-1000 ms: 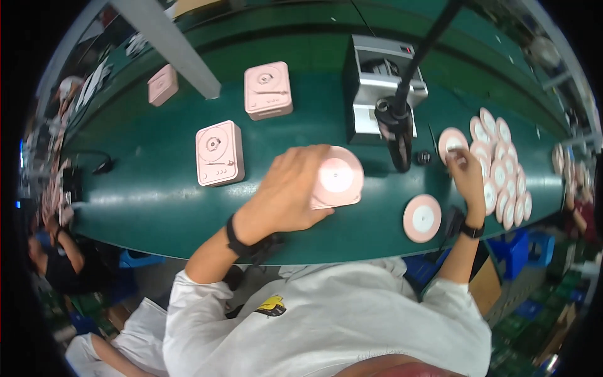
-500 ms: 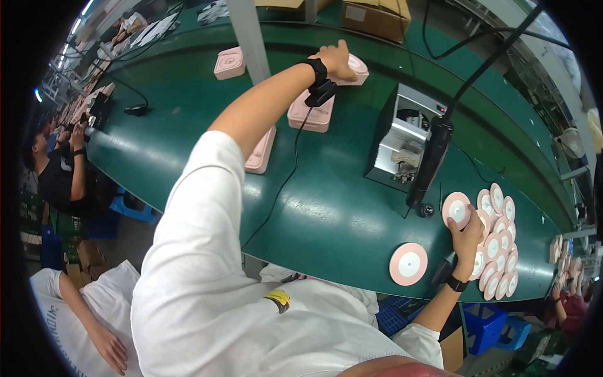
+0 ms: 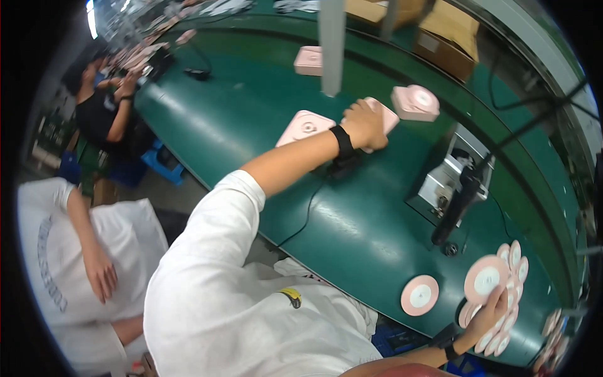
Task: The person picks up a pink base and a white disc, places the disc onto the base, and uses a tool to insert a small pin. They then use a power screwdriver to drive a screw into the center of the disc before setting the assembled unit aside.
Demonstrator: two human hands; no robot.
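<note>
My left hand (image 3: 364, 125) reaches across the green table with its fingers curled over a pink square housing (image 3: 385, 116), partly hidden by the palm. Just left of that wrist lies another pink housing (image 3: 304, 128) with a round recess in its top. Beyond the hand is a pink housing with a round disc on top (image 3: 416, 102). My right hand (image 3: 492, 315) grips a pink disc with a white centre (image 3: 483, 281), lifted over a cluster of similar discs (image 3: 517, 274). A single pink disc (image 3: 419, 295) lies flat near the table's front edge.
A silver machine (image 3: 441, 183) stands right of centre, with a black electric screwdriver (image 3: 453, 217) hanging beside it. A grey post (image 3: 332, 50) rises near another pink housing (image 3: 308, 60). Cardboard boxes (image 3: 445, 41) stand behind. Other people sit to the left.
My left hand has moved from the far disc-topped housing to the nearer one. My right hand has lifted its disc from over the table. The whole view has swung left.
</note>
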